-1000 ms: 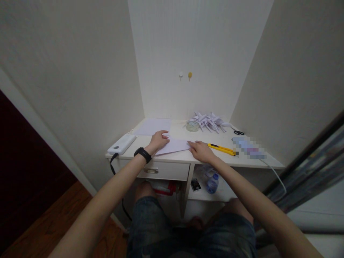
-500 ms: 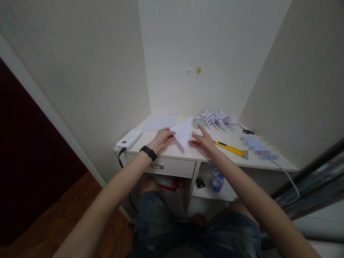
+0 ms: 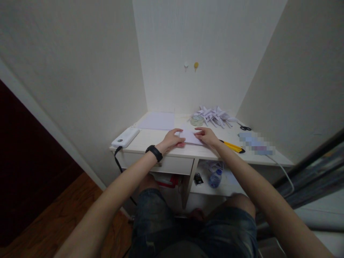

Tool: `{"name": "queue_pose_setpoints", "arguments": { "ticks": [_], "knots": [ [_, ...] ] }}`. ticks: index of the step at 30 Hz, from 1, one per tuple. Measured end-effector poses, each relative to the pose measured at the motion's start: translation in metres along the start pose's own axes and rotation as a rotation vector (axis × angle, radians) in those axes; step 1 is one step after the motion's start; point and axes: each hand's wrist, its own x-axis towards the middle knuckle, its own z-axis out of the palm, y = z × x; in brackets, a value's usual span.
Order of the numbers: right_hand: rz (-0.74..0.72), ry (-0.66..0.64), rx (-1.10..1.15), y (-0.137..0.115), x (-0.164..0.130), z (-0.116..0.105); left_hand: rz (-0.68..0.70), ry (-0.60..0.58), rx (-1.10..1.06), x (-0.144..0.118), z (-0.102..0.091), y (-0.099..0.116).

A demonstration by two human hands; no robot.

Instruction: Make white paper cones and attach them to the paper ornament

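Note:
A folded sheet of white paper [image 3: 190, 137] lies low over the front of the white desk [image 3: 153, 139]. At its left edge my left hand [image 3: 173, 139], with a black band on the wrist, pinches it between thumb and fingers. My right hand [image 3: 206, 137] grips the opposite edge, fingers bent over the paper. Just right of that hand is a yellow utility knife [image 3: 232, 147], partly hidden by my forearm. Behind the hands sits a roll of clear tape [image 3: 197, 120], beside a pile of folded white paper pieces [image 3: 215, 116].
A stack of white sheets [image 3: 158, 120] lies at the back left. A white device [image 3: 125, 137] with a black cable occupies the left edge. Black-handled scissors [image 3: 245, 128] and a blurred-out item [image 3: 256, 144] are at right. Below, a water bottle [image 3: 215, 178] stands on the shelf.
The paper has gone from a raised, upright triangle in my left hand to lying flatter and lower. My right hand, apart from it before, has closed on its right side.

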Motion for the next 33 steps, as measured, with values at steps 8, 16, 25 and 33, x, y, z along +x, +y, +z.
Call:
{"name": "queue_pose_setpoints", "arguments": {
  "ticks": [8, 16, 25, 33],
  "knots": [
    [-0.561, -0.161, -0.423, -0.008, -0.039, 0.01, 0.04, -0.015, 0.563, 0.006, -0.001, -0.008],
    [-0.538, -0.207, -0.379, 0.003, -0.032, 0.005, 0.674, -0.313, 1.245, -0.006, -0.016, -0.006],
    [-0.607, -0.272, -0.401, 0.002, -0.051, -0.01, 0.733, -0.351, 1.064, -0.039, -0.026, -0.027],
    [-0.69, -0.259, -0.63, -0.011, -0.078, -0.006, 0.697, -0.312, 0.916, -0.041, -0.026, -0.034]
  ]
}}
